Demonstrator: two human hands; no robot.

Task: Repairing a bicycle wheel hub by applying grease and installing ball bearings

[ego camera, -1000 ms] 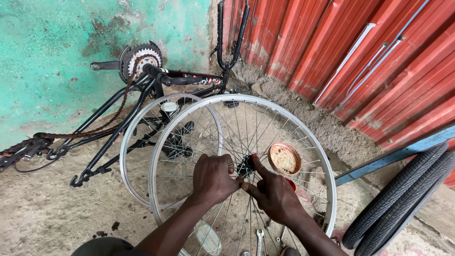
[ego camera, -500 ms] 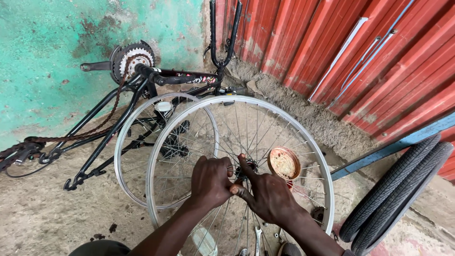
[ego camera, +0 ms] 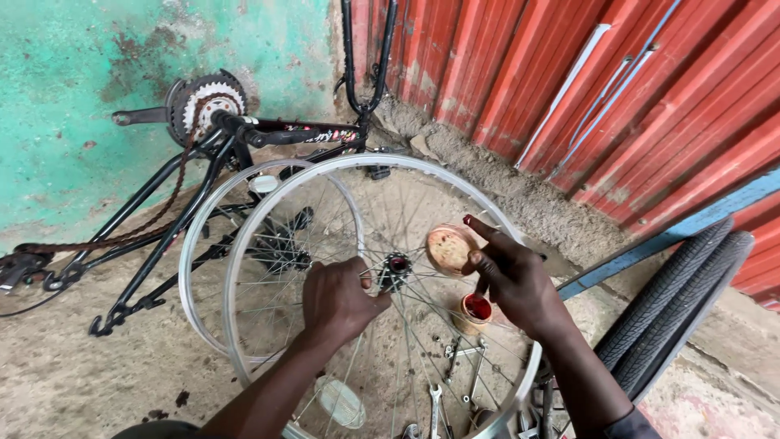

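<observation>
A spoked silver bicycle wheel [ego camera: 422,167] stands upright in front of me. My left hand [ego camera: 341,299] is closed on the left side of its dark hub [ego camera: 397,264]. To the right of the hub, my right hand [ego camera: 513,276] holds nothing. Its raised fingertip is smeared with red grease, and another finger points down at a small open tub of red grease [ego camera: 476,309] behind the spokes. A round brownish lid [ego camera: 449,248] lies beside the tub.
A second bare rim [ego camera: 192,268] leans behind the first, against an upturned black bicycle frame [ego camera: 203,175] with its chainring [ego camera: 203,102]. Two tyres [ego camera: 674,301] stand at the right by a red corrugated wall [ego camera: 650,81]. Spanners [ego camera: 436,400] lie on the ground below.
My right hand has left the hub and moved right to the grease tub, one fingertip now red. My left hand stays on the hub.
</observation>
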